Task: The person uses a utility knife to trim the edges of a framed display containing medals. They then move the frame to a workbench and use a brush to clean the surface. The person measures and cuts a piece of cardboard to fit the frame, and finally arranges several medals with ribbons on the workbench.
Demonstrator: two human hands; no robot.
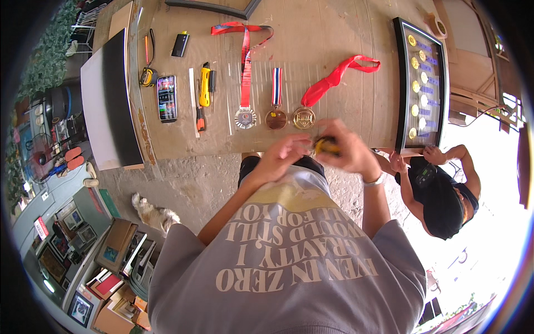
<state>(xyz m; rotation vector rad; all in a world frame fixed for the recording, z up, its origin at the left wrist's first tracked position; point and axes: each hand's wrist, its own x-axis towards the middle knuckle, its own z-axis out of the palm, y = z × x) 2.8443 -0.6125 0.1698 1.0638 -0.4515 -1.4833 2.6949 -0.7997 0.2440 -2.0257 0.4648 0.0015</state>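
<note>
My right hand (351, 149), blurred by motion, is closed around a small yellow-and-black tape measure (327, 146) just off the table's near edge. My left hand (282, 154) is beside it, its fingers loosely bent and apart, pointing toward the tape measure; I see nothing held in it. Three medals lie in a row on the table beyond my hands: a silver medal (245, 118) on a red printed ribbon, a bronze-coloured medal (276, 119) on a short striped ribbon, and a gold medal (303, 118) on a red ribbon.
Left of the medals lie a yellow cutter knife (204, 86), a screwdriver (201, 118), a phone (167, 99), another tape measure (148, 77) and a black lighter-sized box (180, 44). A framed medal display (398, 83) stands right, held by another person (445, 206). A dog (156, 213) is on the floor.
</note>
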